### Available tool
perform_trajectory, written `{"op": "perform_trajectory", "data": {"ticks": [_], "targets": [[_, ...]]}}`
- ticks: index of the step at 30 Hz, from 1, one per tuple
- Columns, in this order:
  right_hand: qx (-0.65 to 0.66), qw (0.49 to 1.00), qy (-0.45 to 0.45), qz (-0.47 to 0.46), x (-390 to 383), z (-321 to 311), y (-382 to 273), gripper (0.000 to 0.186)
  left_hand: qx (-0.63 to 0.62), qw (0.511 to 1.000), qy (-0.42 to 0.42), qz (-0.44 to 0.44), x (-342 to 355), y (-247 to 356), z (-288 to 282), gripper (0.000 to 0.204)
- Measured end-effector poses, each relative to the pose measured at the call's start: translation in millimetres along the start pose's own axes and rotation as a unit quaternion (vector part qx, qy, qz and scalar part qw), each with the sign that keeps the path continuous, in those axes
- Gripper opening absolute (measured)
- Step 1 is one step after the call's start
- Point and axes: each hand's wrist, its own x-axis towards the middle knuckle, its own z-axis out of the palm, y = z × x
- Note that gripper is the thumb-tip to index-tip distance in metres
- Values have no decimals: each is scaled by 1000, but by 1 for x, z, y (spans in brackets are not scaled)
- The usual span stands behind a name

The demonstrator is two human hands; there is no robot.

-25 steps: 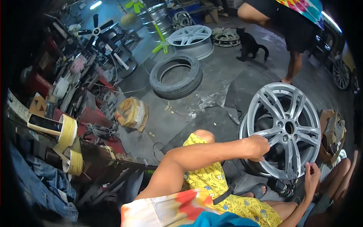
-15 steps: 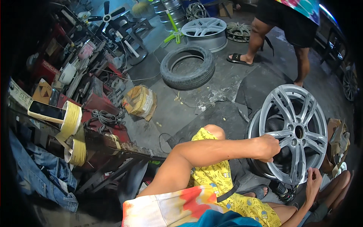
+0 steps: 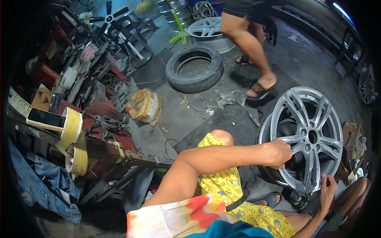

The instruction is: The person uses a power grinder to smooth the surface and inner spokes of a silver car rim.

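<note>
A grey alloy wheel rim [image 3: 295, 93] with paired spokes stands tilted in front of me on the right. My left hand [image 3: 278, 153] is closed in a fist at its left side, against a spoke. Whatever those fingers hold is hidden from this side. At the rim's lower right edge is my right hand [image 3: 328, 187], fingers bent and fingertips pinched at the lip. My left forearm [image 3: 226, 156] reaches across above my yellow patterned shorts [image 3: 220, 180].
A loose tyre [image 3: 194, 69] lies on the floor ahead, near another silver rim [image 3: 210, 33]. A person's leg [image 3: 252, 49] in sandals is beside them. A taped carton [image 3: 145, 107] sits left, past a bench with yellow tape rolls [image 3: 71, 125]. Another person's bent legs [image 3: 353, 194] are at right.
The walking person has moved left, a sandalled foot now between the tyre and my rim. Both my hands stay at about the same places on the rim.
</note>
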Motion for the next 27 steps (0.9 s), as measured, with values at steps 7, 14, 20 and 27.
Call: {"op": "perform_trajectory", "data": {"ticks": [7,14,20,27], "targets": [[-8,1000,5,-5,-3,1,-4,31,7,1000,-6,-7,1,0,3,34],[-14,1000,-4,-1,-4,-2,-9,31,14,1000,-23,-15,3,1,5,34],[-2,1000,-17,23,-7,-1,-3,31,26,999,-32,-19,4,2,8,32],[-28,997,-56,32,-11,-3,3,30,34,998,-41,-20,3,4,6,32]]}}
